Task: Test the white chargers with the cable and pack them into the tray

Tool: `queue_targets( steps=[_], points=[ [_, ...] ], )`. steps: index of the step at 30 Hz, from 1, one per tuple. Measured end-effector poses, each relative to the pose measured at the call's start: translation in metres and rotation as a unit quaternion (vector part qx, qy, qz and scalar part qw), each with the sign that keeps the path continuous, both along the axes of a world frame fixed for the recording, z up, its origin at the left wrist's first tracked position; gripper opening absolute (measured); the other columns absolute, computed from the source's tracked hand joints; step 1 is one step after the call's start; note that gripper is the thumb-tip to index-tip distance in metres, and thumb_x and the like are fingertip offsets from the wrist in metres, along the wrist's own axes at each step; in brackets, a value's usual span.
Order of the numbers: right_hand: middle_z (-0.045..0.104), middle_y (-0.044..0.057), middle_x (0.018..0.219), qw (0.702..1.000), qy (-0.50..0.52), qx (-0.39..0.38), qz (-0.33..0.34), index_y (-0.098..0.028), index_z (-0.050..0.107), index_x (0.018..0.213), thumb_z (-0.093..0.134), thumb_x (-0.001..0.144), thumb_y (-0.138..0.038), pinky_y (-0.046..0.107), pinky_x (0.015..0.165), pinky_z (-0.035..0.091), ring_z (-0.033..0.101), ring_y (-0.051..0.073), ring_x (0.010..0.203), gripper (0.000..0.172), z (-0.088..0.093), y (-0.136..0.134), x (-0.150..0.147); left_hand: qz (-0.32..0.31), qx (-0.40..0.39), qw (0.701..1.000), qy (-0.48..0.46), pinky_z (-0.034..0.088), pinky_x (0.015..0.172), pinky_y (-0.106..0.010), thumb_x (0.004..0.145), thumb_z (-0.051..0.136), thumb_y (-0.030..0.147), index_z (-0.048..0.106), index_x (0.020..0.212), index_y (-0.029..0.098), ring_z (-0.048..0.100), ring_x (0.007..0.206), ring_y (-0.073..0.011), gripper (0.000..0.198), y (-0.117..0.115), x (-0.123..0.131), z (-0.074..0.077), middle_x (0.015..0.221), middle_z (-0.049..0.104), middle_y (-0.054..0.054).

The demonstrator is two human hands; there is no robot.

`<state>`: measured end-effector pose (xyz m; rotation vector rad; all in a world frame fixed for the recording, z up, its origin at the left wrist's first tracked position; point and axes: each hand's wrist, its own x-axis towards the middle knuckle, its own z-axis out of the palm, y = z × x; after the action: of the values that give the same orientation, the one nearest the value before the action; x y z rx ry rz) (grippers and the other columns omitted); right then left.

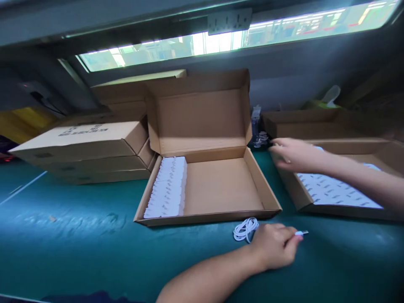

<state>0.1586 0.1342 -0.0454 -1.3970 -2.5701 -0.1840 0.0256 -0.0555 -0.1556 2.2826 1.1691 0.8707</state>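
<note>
My left hand (274,246) is closed over the green table, pinching the plug end of a white USB cable (245,229). The metal tip sticks out past the thumb and finger, and the coiled part lies on the table beside the wrist. My right hand (292,155) reaches over the left edge of the right-hand box, blurred by motion. Its fingertips are near a small bunch of clear-wrapped items and cables (260,138); whether it grips anything is unclear. Between the arms stands an open cardboard box (221,185) with rows of small white boxes (167,187) along its left side.
At right, another open cardboard box (304,198) holds white patterned pieces (341,191), partly hidden by my right arm. Closed cartons (94,145) are stacked at left. A power strip (229,21) is fixed above the window opening at the back.
</note>
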Motion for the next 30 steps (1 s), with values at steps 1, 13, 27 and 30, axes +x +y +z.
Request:
queue_targets(
  steps=[1,13,27,30],
  points=[
    [0.050,0.005,0.124,0.995,-0.013,-0.017,0.099,-0.026,0.062,0.106,0.065,0.067,-0.022,0.028,0.088,0.038,0.048,0.020,0.110,0.039,-0.001,-0.014,-0.035,-0.001,-0.003,1.000,-0.001,0.049,0.058,-0.023,0.085,0.044,0.026,0.064,0.081,0.019,0.061,0.060,-0.0143,0.022,0.000,0.000,0.000,0.067,0.066,-0.001],
    [0.041,0.011,0.127,0.781,-0.069,0.038,0.620,-0.029,0.029,0.135,0.030,0.090,-0.019,0.042,0.089,0.034,0.042,0.025,0.112,0.046,-0.039,-0.097,-0.271,-0.023,0.023,0.998,0.053,0.047,0.050,-0.023,0.085,0.046,0.028,0.060,0.068,0.018,0.062,0.058,-0.0153,0.025,0.001,-0.001,-0.005,0.062,0.064,-0.002],
    [0.050,0.013,0.111,0.737,-0.010,-0.031,0.676,-0.014,0.044,0.123,0.052,0.080,-0.021,0.034,0.088,0.038,0.044,0.022,0.105,0.043,-0.043,-0.081,-0.251,-0.019,0.038,0.997,0.058,0.049,0.050,-0.022,0.084,0.043,0.030,0.064,0.079,0.017,0.064,0.061,-0.0153,0.025,-0.001,0.000,-0.004,0.070,0.069,-0.001],
    [0.050,0.013,0.110,0.729,-0.016,-0.036,0.683,-0.013,0.045,0.121,0.050,0.081,-0.022,0.034,0.091,0.036,0.043,0.022,0.107,0.042,-0.042,-0.080,-0.243,-0.020,0.033,0.997,0.063,0.049,0.050,-0.022,0.084,0.043,0.029,0.064,0.078,0.018,0.065,0.062,-0.0153,0.024,-0.002,-0.001,-0.002,0.072,0.069,-0.001]
  ],
)
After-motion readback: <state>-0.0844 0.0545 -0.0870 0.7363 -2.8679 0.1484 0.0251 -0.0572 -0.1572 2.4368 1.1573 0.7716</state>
